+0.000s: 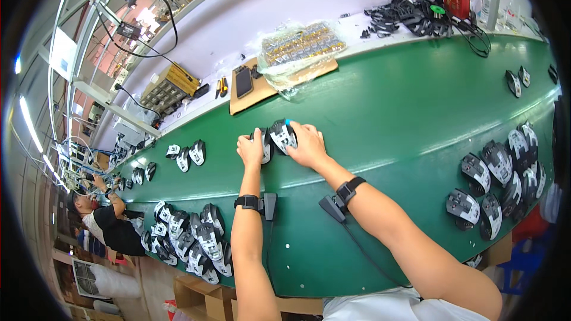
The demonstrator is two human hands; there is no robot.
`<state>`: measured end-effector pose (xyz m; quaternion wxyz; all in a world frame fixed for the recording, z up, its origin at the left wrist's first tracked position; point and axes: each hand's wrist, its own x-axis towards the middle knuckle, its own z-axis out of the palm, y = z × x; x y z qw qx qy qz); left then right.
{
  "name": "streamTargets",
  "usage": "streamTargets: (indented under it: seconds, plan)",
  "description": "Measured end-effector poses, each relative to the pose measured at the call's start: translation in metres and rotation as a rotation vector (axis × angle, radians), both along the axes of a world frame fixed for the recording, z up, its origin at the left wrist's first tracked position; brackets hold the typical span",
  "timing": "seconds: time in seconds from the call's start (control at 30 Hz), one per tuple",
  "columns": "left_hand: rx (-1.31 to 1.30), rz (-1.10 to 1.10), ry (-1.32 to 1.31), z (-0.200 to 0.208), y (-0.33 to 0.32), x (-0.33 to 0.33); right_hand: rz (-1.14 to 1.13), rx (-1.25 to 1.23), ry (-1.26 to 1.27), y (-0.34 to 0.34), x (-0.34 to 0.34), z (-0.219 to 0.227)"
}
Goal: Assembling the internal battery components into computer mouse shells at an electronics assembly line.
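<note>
I see both bare forearms (248, 241) stretched forward, the left hand (251, 150) and right hand (309, 145) close together, both curled.

A person's bare left hand (250, 148) grips a black-and-grey plastic computer mouse (266, 147) over a long, glossy green work surface (380, 107); the bare right hand (308, 145) grips a similar black-and-grey mouse (282, 135) just beside it. Heaps of matching mice (206, 239) lie at lower left and at right. Beyond, a tan cardboard sheet (239, 105) bears a rectangular black phone (244, 82). At far left, a co-worker (122, 232) raises one arm.
</note>
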<state>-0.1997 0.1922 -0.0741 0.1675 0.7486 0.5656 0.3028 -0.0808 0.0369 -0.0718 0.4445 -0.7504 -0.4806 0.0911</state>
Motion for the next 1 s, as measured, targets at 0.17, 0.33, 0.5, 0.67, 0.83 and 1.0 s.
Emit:
streamTargets:
  seconds: [0.17,0.33,0.5,0.67,0.83,1.0]
  plan:
    - [-0.405,-0.160,-0.514,0.007,-0.011,0.002,-0.070,0.306,0.250,0.004,-0.001,-0.002]
    - [-0.317,-0.188,-0.618,-0.005,-0.052,0.029,-0.202,0.464,0.528,0.007,0.021,-0.016]
    - [-0.355,-0.142,-0.826,0.001,-0.055,0.013,0.046,0.772,1.168,-0.003,0.005,0.017]
    - [-0.745,-0.512,-1.293,0.016,-0.076,0.010,0.222,0.459,0.651,-0.004,-0.001,0.003]
    - [-0.568,-0.473,-1.243,0.009,-0.081,0.004,0.224,0.338,0.405,0.000,0.001,0.001]
    - [-0.725,-0.491,-1.482,0.041,-0.104,-0.038,0.480,0.332,0.881,-0.006,-0.013,0.017]
